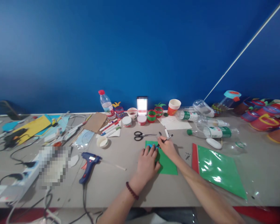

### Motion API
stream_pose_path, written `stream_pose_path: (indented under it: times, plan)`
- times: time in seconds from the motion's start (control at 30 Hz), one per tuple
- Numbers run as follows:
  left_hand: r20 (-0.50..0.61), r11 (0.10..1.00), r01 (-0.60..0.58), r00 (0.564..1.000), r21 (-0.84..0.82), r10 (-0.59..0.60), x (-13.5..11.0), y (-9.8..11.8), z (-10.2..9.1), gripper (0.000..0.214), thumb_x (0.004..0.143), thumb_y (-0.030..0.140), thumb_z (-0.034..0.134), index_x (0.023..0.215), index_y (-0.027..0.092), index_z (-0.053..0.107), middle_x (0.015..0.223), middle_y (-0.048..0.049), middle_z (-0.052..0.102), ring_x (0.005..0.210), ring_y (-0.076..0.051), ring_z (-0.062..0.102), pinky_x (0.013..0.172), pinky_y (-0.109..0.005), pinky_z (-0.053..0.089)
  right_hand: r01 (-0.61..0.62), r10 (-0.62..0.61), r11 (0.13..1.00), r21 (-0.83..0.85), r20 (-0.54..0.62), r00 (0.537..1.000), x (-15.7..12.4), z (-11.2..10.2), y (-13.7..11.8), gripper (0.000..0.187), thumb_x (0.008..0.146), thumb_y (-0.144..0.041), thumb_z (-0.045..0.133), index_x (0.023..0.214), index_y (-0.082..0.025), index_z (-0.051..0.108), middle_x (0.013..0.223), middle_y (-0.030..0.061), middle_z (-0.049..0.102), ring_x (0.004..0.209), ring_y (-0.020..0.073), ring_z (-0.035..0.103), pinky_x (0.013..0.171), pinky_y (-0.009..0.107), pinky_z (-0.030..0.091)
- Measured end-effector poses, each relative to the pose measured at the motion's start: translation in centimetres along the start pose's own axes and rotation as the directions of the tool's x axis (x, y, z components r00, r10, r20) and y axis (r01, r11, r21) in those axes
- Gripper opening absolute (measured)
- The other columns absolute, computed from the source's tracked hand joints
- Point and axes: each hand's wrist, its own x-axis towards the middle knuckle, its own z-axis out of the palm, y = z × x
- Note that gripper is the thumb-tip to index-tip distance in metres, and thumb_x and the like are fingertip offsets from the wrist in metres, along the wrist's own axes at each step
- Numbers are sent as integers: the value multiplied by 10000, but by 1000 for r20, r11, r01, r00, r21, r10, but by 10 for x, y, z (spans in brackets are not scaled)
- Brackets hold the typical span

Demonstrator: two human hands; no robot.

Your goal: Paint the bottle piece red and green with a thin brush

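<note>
My left hand lies flat with fingers stretched out on a small green paper sheet on the grey table, pressing down a small blue object at the sheet's upper left. My right hand is closed round a black pen, its tip down at the blue object beside my left fingertips. Black scissors lie just behind the sheet. A dark red bead bracelet sits on my left wrist.
A blue glue gun lies to the left with its cord running off the front edge. A wrapped pack of green sheets lies to the right. Plastic bottles, paper cups, markers and a lit phone crowd the back.
</note>
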Motion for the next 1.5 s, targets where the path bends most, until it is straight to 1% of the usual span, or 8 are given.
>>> stream_pose_path:
  times: [0.17, 0.37, 0.53, 0.73, 0.93, 1.23, 1.4, 1.5]
  plan:
    - [10, 1000, 1, 1000, 5, -1, 1, 0, 0, 553, 895, 330, 509, 1422, 166, 476, 1518, -92, 458, 1352, -347, 421, 1095, -501, 368, -20, 20, 1000, -3, 12, 1000, 1, -1, 1, 323, 877, -401, 401, 591, -257, 441, 438, -20, 497, 445, 171, 498, 500, 270, 370]
    - [8, 1000, 4, 1000, 19, -4, 1, 1, 0, 548, 896, 332, 517, 1420, 177, 476, 1519, -90, 457, 1353, -343, 426, 1091, -495, 376, -41, 40, 999, 9, 57, 998, 4, -2, 3, 332, 891, -388, 382, 598, -254, 464, 471, -5, 561, 506, 183, 591, 526, 256, 408]
    - [12, 1000, 0, 1000, 21, 0, 2, 1, 0, 552, 896, 336, 518, 1419, 164, 477, 1518, -98, 458, 1352, -351, 429, 1090, -509, 384, -60, 60, 998, 6, 77, 995, 6, -3, 2, 346, 904, -390, 370, 610, -250, 486, 487, -1, 590, 528, 182, 623, 536, 249, 420]
    - [5, 1000, 12, 1000, 8, -12, 3, 1, 1, 540, 892, 318, 517, 1406, 156, 492, 1513, -100, 466, 1360, -354, 434, 1094, -517, 395, -82, 83, 996, -19, 81, 993, 5, -5, -1, 351, 909, -394, 366, 622, -246, 501, 496, 3, 587, 556, 181, 634, 557, 241, 423]
    - [11, 999, -7, 1000, -34, 7, 6, 2, 0, 548, 876, 299, 524, 1394, 121, 501, 1514, -121, 460, 1415, -328, 385, 1170, -480, 336, -98, 101, 994, -46, 82, 992, 4, -6, -4, 347, 917, -387, 365, 633, -245, 504, 494, 3, 582, 564, 184, 637, 566, 239, 422]
    - [36, 999, 16, 999, -45, -14, 7, 6, -4, 574, 860, 290, 514, 1408, 122, 489, 1501, -128, 471, 1393, -341, 404, 1163, -494, 340, -108, 113, 992, -69, 75, 991, 6, -5, -2, 339, 923, -363, 371, 649, -239, 526, 504, 3, 589, 575, 177, 647, 557, 225, 416]
    - [41, 999, 17, 999, -43, -15, 7, 5, -2, 635, 871, 302, 497, 1474, 121, 416, 1518, -123, 453, 1392, -344, 398, 1161, -501, 336, -105, 110, 992, -75, 65, 992, 7, -4, 0, 326, 918, -347, 381, 653, -238, 538, 504, 2, 592, 572, 174, 641, 561, 225, 419]
    - [41, 999, 10, 999, -32, -8, 8, 5, 0, 635, 877, 312, 485, 1478, 121, 413, 1512, -127, 459, 1392, -345, 400, 1155, -501, 345, -103, 107, 991, -82, 51, 993, 8, -4, 2, 326, 920, -347, 384, 663, -237, 551, 512, 6, 600, 584, 176, 647, 561, 226, 420]
